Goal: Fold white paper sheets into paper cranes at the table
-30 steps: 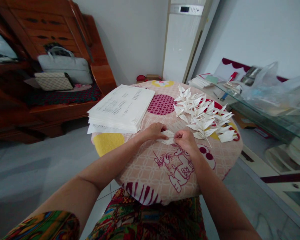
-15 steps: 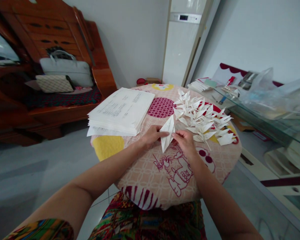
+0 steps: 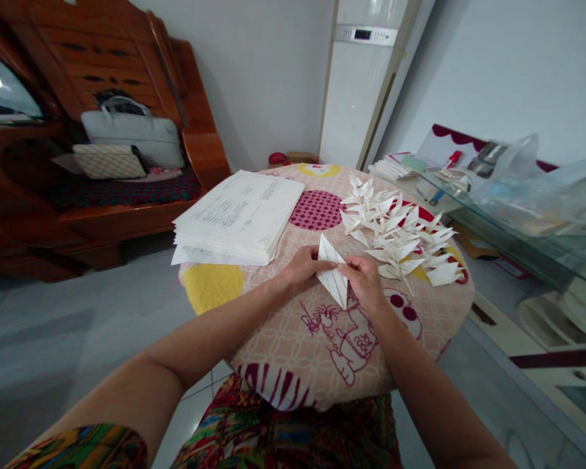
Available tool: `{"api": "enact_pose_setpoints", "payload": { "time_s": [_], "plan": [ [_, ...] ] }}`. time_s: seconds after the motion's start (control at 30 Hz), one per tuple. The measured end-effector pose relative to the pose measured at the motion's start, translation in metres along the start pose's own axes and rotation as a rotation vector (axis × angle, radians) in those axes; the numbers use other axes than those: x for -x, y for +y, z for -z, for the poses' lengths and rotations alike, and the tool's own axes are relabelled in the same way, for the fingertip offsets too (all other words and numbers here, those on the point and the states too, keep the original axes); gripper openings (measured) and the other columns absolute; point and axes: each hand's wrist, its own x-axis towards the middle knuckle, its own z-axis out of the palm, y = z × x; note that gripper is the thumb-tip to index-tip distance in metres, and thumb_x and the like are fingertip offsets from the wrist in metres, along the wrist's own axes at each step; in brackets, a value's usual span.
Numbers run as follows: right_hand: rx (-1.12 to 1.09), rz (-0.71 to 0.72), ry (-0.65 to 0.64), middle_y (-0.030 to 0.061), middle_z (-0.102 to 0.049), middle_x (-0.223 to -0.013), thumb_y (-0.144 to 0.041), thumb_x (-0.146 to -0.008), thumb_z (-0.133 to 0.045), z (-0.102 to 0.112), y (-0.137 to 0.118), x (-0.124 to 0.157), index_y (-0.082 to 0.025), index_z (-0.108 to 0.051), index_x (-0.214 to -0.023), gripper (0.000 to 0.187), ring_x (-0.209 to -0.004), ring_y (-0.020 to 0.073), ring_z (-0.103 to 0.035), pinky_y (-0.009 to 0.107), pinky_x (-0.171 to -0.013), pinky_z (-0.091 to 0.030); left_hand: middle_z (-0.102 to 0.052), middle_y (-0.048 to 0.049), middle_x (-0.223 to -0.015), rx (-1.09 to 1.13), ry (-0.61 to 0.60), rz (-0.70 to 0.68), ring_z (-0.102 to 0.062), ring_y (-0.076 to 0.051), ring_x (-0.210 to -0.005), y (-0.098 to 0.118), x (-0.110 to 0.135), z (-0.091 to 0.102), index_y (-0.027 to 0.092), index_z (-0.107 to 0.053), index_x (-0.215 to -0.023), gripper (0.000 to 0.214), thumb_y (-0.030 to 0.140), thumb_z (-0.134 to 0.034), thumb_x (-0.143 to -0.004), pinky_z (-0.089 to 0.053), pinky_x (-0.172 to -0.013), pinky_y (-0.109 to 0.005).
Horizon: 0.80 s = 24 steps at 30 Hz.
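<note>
Between both hands, just above the cloth-covered table, is a white folded paper (image 3: pixel 334 286) shaped like a long diamond, one point up and one toward me. My left hand (image 3: pixel 303 266) pinches its left side, the thumb lying across the front. My right hand (image 3: pixel 364 279) grips the right edge between thumb and fingers. Several folded paper cranes (image 3: pixel 395 225) lie in a cluster beyond my right hand. To the left of the folded paper rests a thick stack of printed sheets (image 3: pixel 239 218).
The round table wears a patterned cloth (image 3: pixel 283 339). On the right stands a glass-topped cabinet (image 3: pixel 508 225) with a plastic bag (image 3: pixel 508 176) on it. A wooden bench (image 3: pixel 176 130) at the left holds a grey bag (image 3: pixel 159 140). An upright white appliance (image 3: pixel 356 98) stands behind.
The folded paper has turned, its lower point swinging from the left to the right. Both hands stay on it, and the left has shifted slightly right.
</note>
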Motion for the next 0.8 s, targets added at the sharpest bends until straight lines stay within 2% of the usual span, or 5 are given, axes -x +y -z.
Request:
{"api": "enact_pose_setpoints", "payload": {
  "time_s": [0.23, 0.37, 0.5, 0.67, 0.8],
  "plan": [
    [0.059, -0.040, -0.071, -0.0048, -0.048, -0.055, -0.041, -0.070, -0.062, -0.003, -0.009, 0.003, -0.020, -0.055, -0.063, 0.023, -0.050, 0.0104, -0.041, 0.024, -0.048, -0.032, -0.067, -0.0033, -0.063, 0.023, 0.084, 0.071, -0.057, -0.012, -0.051, 0.009, 0.006, -0.003, 0.010, -0.066, -0.070, 0.023, 0.021, -0.082, -0.056, -0.044, -0.051, -0.025],
    [0.017, -0.090, -0.098, -0.0031, -0.054, -0.056, -0.042, -0.068, -0.064, -0.005, -0.010, 0.004, -0.021, -0.057, -0.063, 0.023, -0.051, 0.0119, -0.047, 0.024, -0.049, -0.037, -0.066, -0.0030, -0.060, 0.006, 0.150, 0.037, -0.057, -0.012, -0.048, 0.008, 0.005, -0.002, 0.010, -0.065, -0.066, 0.022, 0.022, -0.082, -0.057, -0.042, -0.048, -0.024],
    [0.022, -0.131, -0.117, -0.0032, -0.054, -0.053, -0.043, -0.067, -0.066, -0.005, -0.006, 0.003, -0.021, -0.057, -0.061, 0.024, -0.048, 0.0121, -0.047, 0.024, -0.047, -0.037, -0.069, -0.0050, -0.063, 0.037, 0.249, 0.011, -0.060, -0.015, -0.050, 0.007, -0.001, 0.004, 0.010, -0.066, -0.068, 0.025, 0.025, -0.082, -0.055, -0.046, -0.050, -0.026],
    [0.030, -0.202, -0.059, -0.0011, -0.061, -0.058, -0.045, -0.066, -0.065, -0.004, -0.008, 0.004, -0.021, -0.061, -0.069, 0.024, -0.047, 0.0142, -0.052, 0.025, -0.042, -0.037, -0.069, -0.0047, -0.066, 0.040, 0.312, -0.001, -0.062, -0.016, -0.055, 0.011, -0.003, 0.011, 0.012, -0.065, -0.069, 0.024, 0.027, -0.079, -0.056, -0.050, -0.054, -0.027],
    [0.017, -0.264, -0.017, -0.0019, -0.059, -0.051, -0.046, -0.068, -0.066, 0.003, -0.012, 0.003, -0.021, -0.063, -0.073, 0.026, -0.038, 0.0132, -0.048, 0.024, -0.035, -0.028, -0.062, -0.0011, -0.056, -0.094, 0.293, 0.010, -0.056, -0.012, -0.049, 0.017, 0.003, 0.023, 0.014, -0.062, -0.062, 0.021, 0.029, -0.077, -0.057, -0.045, -0.048, -0.024]
  ]
}}
